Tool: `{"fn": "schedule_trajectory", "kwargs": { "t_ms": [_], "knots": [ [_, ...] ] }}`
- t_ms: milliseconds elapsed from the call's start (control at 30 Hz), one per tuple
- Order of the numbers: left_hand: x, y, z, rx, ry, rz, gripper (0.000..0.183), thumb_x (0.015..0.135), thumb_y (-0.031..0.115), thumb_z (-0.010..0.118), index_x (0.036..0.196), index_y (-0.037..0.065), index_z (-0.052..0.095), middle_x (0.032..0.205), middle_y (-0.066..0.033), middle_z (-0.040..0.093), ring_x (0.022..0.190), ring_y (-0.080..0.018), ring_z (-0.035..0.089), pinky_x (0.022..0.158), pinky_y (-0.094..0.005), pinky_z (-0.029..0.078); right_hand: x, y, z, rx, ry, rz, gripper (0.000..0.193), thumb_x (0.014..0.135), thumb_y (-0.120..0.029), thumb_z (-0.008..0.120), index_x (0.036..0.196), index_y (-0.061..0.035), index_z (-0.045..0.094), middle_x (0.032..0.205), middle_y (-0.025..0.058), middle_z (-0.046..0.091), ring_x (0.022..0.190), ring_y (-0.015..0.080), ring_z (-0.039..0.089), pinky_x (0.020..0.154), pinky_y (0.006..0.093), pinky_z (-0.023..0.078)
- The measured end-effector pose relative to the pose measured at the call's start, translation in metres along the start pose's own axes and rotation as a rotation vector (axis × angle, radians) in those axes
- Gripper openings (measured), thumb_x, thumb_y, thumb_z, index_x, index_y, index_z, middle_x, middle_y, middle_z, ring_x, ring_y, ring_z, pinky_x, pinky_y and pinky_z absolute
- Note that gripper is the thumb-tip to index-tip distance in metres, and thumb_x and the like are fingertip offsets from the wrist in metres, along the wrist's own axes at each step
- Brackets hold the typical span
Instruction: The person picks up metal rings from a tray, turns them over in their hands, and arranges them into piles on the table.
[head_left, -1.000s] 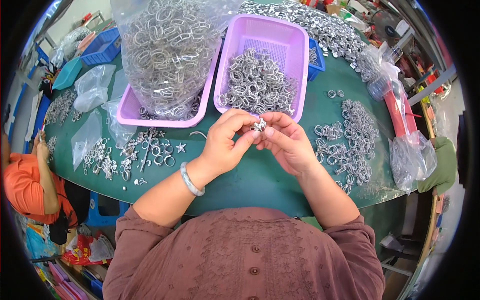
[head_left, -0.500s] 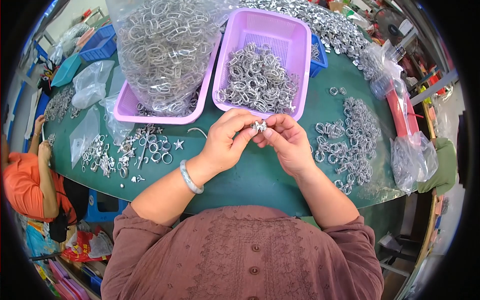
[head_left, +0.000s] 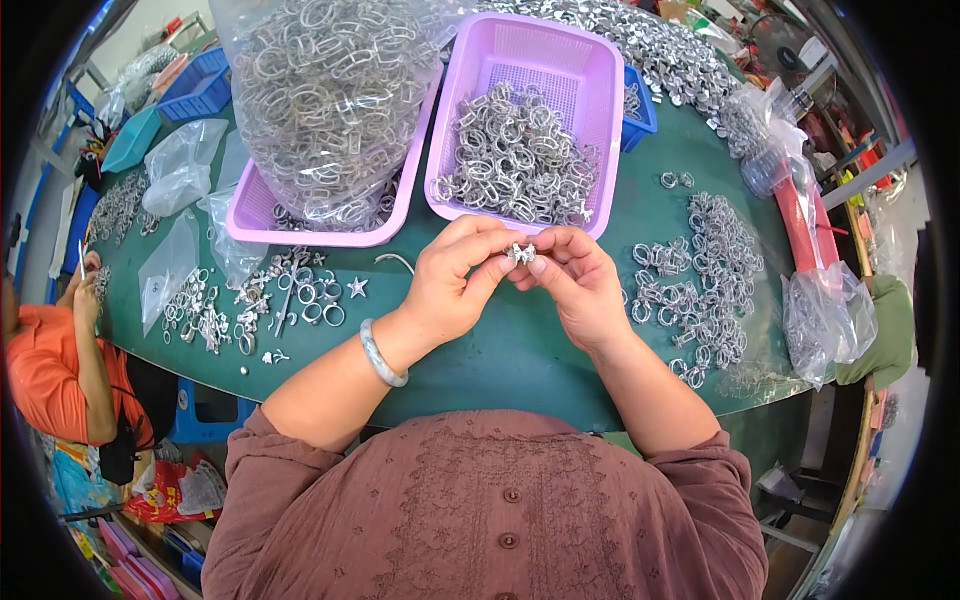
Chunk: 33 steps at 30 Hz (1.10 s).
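Observation:
Between both hands, just in front of the right-hand purple basket (head_left: 612,120), is a small silver ring (head_left: 519,254) with a bow-like top. My left hand (head_left: 452,280) pinches it from the left with thumb and forefinger. From the other side my right hand (head_left: 580,285) is closed on it too, thumb beside the top. The fingers hide most of the band. A heap of silver rings (head_left: 520,165) lies in that basket. To the right of my hands, many similar rings (head_left: 715,280) are spread in a loose pile on the green table (head_left: 480,375).
A clear bag stuffed with rings (head_left: 330,110) stands in another purple basket (head_left: 310,238) at left. Assorted rings and a star piece (head_left: 357,287) lie nearer. Metal parts (head_left: 630,50) cover the far table. A person in orange (head_left: 60,370) sits at left; a green sleeve (head_left: 885,330) shows right.
My hands stay nearly in place, and the ring's top has turned slightly between my fingertips. At left, the other person's hands have shifted a little.

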<state>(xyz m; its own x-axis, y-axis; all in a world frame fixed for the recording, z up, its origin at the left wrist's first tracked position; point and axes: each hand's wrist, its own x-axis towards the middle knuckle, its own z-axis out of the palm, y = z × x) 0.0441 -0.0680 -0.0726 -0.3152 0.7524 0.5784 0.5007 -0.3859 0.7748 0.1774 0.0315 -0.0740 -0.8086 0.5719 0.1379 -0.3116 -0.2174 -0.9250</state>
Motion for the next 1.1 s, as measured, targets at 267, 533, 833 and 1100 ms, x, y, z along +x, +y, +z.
{"fn": "schedule_trajectory", "kwargs": {
  "t_ms": [267,533,833,1100],
  "knots": [
    [-0.0008,0.0004,0.0014,-0.062,0.004,-0.029,0.027,0.078,-0.003,0.057,0.104,0.000,0.058,0.096,-0.0096,0.055,0.079,-0.0160,0.057,0.068,-0.0258,0.048,0.0003,-0.0016,0.0004,-0.018,-0.009,-0.003,0.013,0.085,0.001,0.051,0.098,0.0004,0.050,0.090,0.0080,0.058,0.079,0.0134,0.058,0.070,0.0248,0.049],
    [-0.0005,0.0003,-0.0003,-0.034,-0.005,0.006,0.028,0.076,-0.005,0.057,0.103,0.002,0.059,0.096,-0.0094,0.054,0.081,-0.0160,0.057,0.069,-0.0258,0.048,0.0005,0.0000,-0.0008,-0.022,-0.008,-0.007,0.015,0.084,0.001,0.051,0.099,0.0007,0.050,0.091,0.0076,0.057,0.079,0.0133,0.058,0.071,0.0250,0.049],
    [-0.0010,-0.0005,-0.0007,-0.025,-0.010,0.013,0.029,0.075,-0.003,0.058,0.103,0.003,0.060,0.096,-0.0096,0.053,0.084,-0.0172,0.056,0.071,-0.0260,0.048,0.0008,0.0005,-0.0023,-0.014,-0.008,0.015,0.015,0.084,0.002,0.050,0.100,0.0006,0.050,0.093,0.0078,0.056,0.079,0.0141,0.058,0.072,0.0256,0.049],
    [-0.0013,-0.0009,-0.0008,0.000,-0.009,0.014,0.028,0.075,-0.003,0.059,0.103,0.002,0.060,0.094,-0.0089,0.054,0.079,-0.0156,0.056,0.068,-0.0252,0.047,0.0005,-0.0005,-0.0014,0.031,-0.018,0.047,0.015,0.085,0.001,0.050,0.099,-0.0003,0.049,0.092,0.0075,0.056,0.079,0.0142,0.058,0.071,0.0259,0.049]
  ]
}}
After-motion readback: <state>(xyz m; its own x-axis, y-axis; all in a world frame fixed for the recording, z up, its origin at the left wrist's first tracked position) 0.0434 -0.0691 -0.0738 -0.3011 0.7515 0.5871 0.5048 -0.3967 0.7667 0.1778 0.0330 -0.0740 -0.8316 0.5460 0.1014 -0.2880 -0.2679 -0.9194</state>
